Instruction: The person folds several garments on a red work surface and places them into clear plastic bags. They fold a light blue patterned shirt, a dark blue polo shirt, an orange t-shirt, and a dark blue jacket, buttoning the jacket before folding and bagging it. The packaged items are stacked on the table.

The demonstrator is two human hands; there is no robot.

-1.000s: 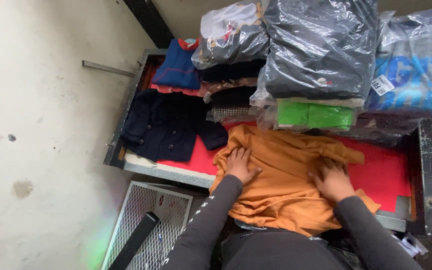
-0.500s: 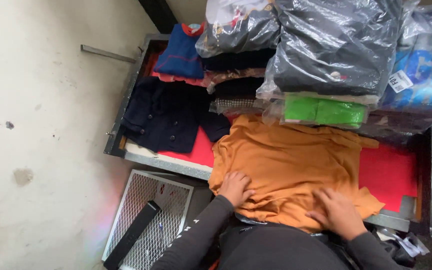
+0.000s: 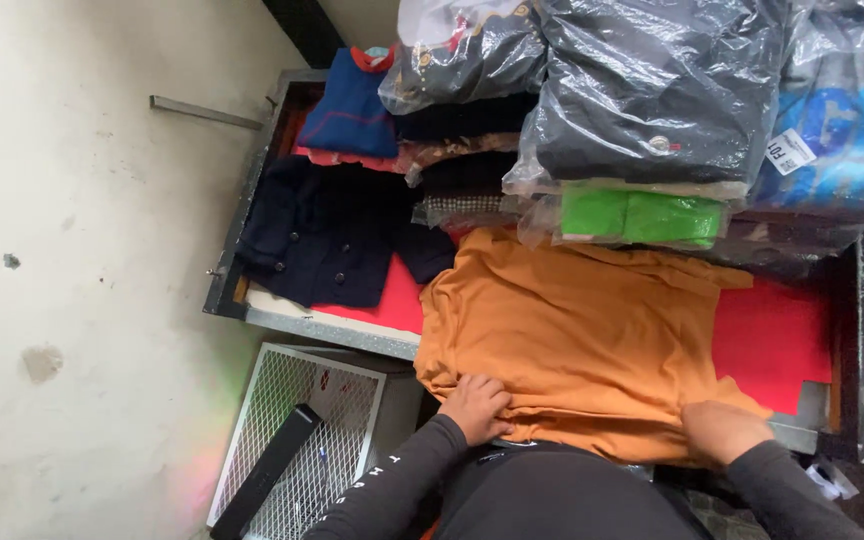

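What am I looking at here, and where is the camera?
The camera sits on a person's head and looks down, so you see their own two arms in dark sleeves. There is no machine. The left hand and right hand both grip the near edge of an orange shirt, spread flat on a table with a red top. Beside it lies a dark blue jacket. Behind are clothes packed in clear plastic bags, one green. A white wire basket stands on the floor.

Garment packing or storage workroom: plastic-bagged clothing bundles (image 3: 652, 90) stacked on a red-topped metal table (image 3: 772, 340), loose folded garments (image 3: 352, 100) alongside (one bag tagged), bare concrete floor (image 3: 82, 250).
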